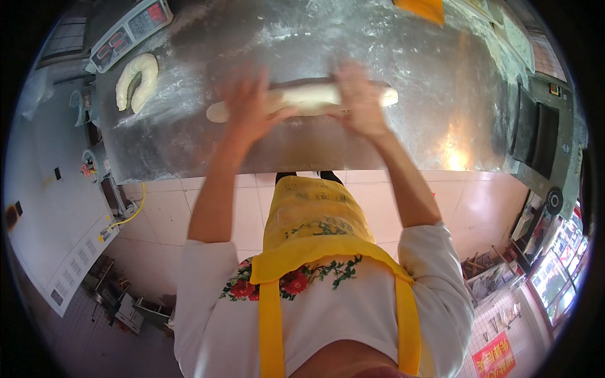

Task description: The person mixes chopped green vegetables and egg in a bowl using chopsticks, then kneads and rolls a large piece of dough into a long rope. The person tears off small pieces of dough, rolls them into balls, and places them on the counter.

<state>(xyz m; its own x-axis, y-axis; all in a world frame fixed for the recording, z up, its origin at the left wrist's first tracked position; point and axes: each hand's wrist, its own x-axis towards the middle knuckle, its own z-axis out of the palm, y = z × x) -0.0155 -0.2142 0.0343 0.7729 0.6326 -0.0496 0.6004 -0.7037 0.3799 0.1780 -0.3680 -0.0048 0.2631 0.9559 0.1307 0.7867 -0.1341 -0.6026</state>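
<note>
A long pale dough roll [309, 97] lies crosswise before me on the floured metal worktop [302, 146]. My left hand [249, 101] rests over its left part, thumb spread inward. Near the other end, my right hand [360, 100] lies across the roll in the same way. Motion blurs the fingers of both hands, and neither palm closes around the dough. Both rounded ends show beyond my hands, while the parts beneath them are hidden. A second dough piece [137, 82], bent into a horseshoe, sits apart at the worktop's left.
A digital scale [130, 35] stands at the far left. An orange object [423, 9] is at the far edge. Grey machinery [539, 127] borders the right side. A white appliance [56, 189] stands left, with a yellow cable [137, 212] hanging beside it.
</note>
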